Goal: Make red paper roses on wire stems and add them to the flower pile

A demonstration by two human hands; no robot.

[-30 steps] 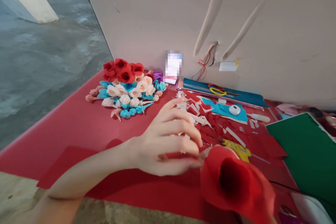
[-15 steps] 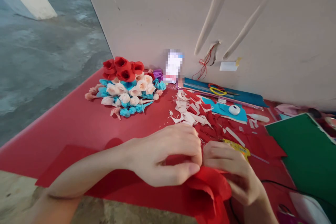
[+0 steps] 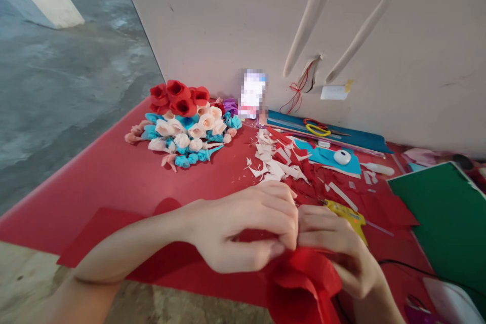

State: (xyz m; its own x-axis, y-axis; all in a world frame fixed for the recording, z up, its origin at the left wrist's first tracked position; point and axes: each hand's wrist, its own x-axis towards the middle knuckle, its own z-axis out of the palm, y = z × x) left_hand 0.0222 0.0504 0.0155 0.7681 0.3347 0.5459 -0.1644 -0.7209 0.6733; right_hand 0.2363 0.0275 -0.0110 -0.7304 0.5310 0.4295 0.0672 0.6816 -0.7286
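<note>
A red paper flower (image 3: 304, 283) with curled, cupped petals hangs between my hands, its opening turned down toward me. My left hand (image 3: 250, 233) is closed on its upper end, thumb and fingers pinching the paper. My right hand (image 3: 334, 243) is closed at the same end from the other side, its knuckles against the left fingers. The spot where the fingertips meet is hidden behind the hands. Just beyond my right hand lies a yellow glue gun (image 3: 347, 217). Red paper sheet (image 3: 91, 233) lies under my left forearm.
Finished paper flowers (image 3: 190, 126) in red, white and blue are heaped at the back left. White paper scraps (image 3: 275, 159), scissors (image 3: 319, 128), a white oval case (image 3: 342, 157) and a green board (image 3: 448, 217) lie to the right. A phone (image 3: 252, 93) leans on the wall.
Both hands stay pinched on the red flower and have shifted very slightly right. The flower's mouth has turned and sunk a little; the view has moved slightly.
</note>
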